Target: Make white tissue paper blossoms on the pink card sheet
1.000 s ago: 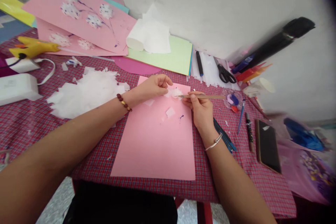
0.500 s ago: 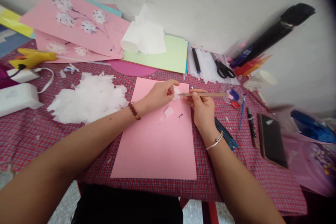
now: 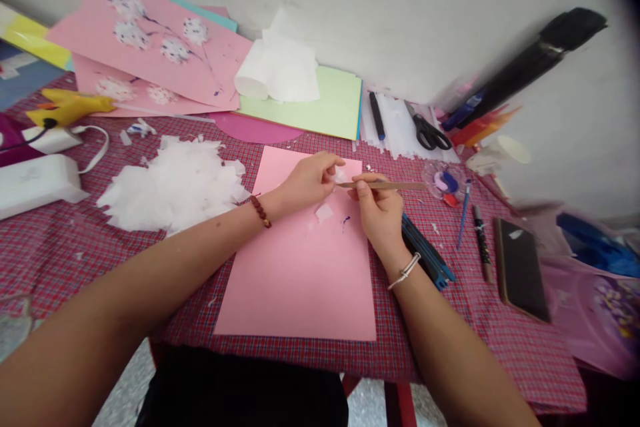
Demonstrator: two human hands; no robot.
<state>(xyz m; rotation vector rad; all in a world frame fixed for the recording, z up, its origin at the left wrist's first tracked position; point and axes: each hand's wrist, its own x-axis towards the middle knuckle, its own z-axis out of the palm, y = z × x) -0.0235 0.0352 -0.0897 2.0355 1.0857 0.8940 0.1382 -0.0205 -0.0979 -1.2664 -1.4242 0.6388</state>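
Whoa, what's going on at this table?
Someone is doing papercraft. The right hand holds a thin brown stick over a pink sheet, its tip close to the left hand's curled fingers. A small white square lies on the sheet. A heap of white pieces lies to the left.

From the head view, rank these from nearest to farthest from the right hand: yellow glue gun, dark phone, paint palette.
Starting from the right hand:
1. Paint palette: just beyond it, to the right.
2. Dark phone: farther right, toward the table's right end.
3. Yellow glue gun: far left, beyond the left arm.
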